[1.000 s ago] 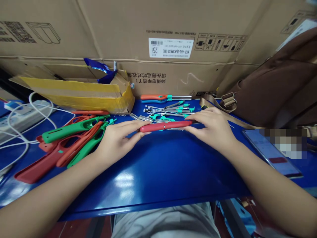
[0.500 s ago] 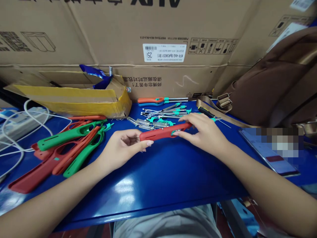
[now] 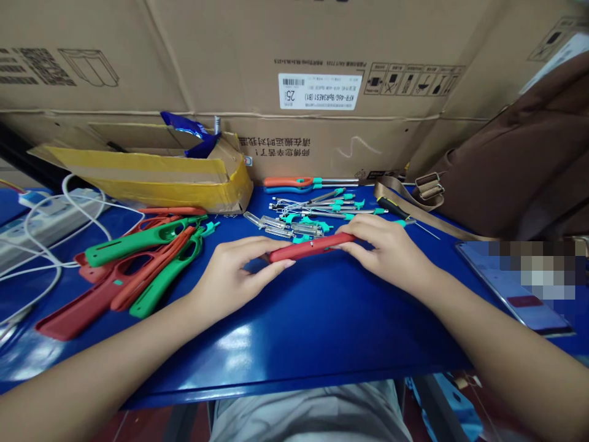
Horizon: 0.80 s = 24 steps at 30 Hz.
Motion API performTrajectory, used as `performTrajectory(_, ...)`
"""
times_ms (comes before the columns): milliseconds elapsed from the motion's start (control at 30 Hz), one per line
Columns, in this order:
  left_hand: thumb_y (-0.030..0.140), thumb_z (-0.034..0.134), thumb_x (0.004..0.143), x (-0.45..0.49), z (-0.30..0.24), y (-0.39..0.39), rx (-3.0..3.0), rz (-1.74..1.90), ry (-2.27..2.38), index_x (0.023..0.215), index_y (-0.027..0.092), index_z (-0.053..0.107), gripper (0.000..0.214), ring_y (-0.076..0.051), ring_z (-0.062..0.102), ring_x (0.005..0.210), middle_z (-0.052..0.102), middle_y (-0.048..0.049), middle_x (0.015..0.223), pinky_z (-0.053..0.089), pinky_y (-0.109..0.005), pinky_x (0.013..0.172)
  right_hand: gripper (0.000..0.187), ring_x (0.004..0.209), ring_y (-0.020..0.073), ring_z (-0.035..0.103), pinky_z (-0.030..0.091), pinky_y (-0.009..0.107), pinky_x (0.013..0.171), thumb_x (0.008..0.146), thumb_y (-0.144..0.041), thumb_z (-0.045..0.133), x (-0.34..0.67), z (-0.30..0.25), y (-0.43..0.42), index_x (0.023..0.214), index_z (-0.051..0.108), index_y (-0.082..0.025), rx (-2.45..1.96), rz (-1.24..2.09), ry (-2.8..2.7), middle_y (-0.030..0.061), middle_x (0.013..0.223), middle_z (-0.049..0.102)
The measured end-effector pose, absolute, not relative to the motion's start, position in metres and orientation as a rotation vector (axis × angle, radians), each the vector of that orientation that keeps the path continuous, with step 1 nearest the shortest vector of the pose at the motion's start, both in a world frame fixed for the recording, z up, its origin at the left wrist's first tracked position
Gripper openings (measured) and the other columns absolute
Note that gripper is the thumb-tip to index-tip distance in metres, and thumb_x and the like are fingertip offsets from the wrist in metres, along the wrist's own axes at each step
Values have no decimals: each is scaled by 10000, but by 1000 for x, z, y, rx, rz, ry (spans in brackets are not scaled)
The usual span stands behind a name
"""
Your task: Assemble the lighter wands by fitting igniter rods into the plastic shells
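Between both hands, just above the blue table [image 3: 331, 331], is a red lighter casing [image 3: 307, 247], its narrow edge turned up. My left hand [image 3: 242, 270] pinches its left end between thumb and fingers. On the right end, my right hand [image 3: 380, 245] is closed with thumb below and fingers above. Behind the casing lie clear fuel tanks [image 3: 278, 228] and metal lighter tubes [image 3: 331, 201] with teal parts and white wires. Green casing halves [image 3: 138, 242] and red casing halves [image 3: 87, 301] are piled to the left.
Two long lighters [image 3: 288, 182], orange and blue, lie at the back by a cardboard box [image 3: 207, 55]. A yellow-taped carton [image 3: 184, 184] stands back left, near a power strip [image 3: 41, 215]. Rightward are a screwdriver [image 3: 393, 207], a brown bag [image 3: 515, 159] and a phone [image 3: 529, 301].
The red casing has been rolled in my hands, from its broad side facing me to its narrow edge. The whole view has shifted slightly.
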<state>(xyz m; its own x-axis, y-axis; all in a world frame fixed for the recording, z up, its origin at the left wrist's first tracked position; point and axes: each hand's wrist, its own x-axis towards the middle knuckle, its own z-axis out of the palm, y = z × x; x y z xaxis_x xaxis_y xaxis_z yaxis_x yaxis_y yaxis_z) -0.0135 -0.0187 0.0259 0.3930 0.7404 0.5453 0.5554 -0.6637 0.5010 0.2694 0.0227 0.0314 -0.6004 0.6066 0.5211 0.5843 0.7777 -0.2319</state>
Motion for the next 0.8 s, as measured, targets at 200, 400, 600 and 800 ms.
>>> performTrajectory(200, 223, 761, 883, -10, 33, -30, 2445, 1213, 1106, 986, 164, 748, 119, -140, 726, 792, 780, -31, 911, 583, -228, 778, 157, 877, 234, 683, 570, 363, 786, 972, -185, 570, 268, 27, 19, 1058, 700, -165, -830, 99, -2394, 105, 941, 721)
performTrajectory(400, 168, 776, 864, -7, 36, -38, 2517, 1305, 1005, 1035, 138, 728, 180, -138, 699, 786, 760, -42, 896, 565, -244, 768, 193, 942, 231, 701, 566, 368, 841, 955, -130, 547, 264, 29, 12, 1075, 685, -192, -808, 113, -2370, 90, 1002, 742)
performTrajectory(600, 160, 782, 860, -9, 33, -35, 2544, 1311, 966, 1036, 134, 711, 191, -140, 695, 801, 755, -50, 900, 570, -248, 769, 51, 816, 237, 674, 518, 348, 753, 889, -186, 625, 266, 32, 15, 876, 673, -171, -1021, -1, -2371, 74, 847, 715)
performTrajectory(800, 135, 785, 854, -8, 31, -32, 2612, 1341, 851, 1043, 137, 695, 210, -142, 700, 826, 768, -50, 928, 583, -259, 790, 125, 700, 225, 575, 438, 344, 682, 842, -162, 541, 263, 30, 15, 721, 547, -192, -1115, 56, -2454, 50, 700, 603)
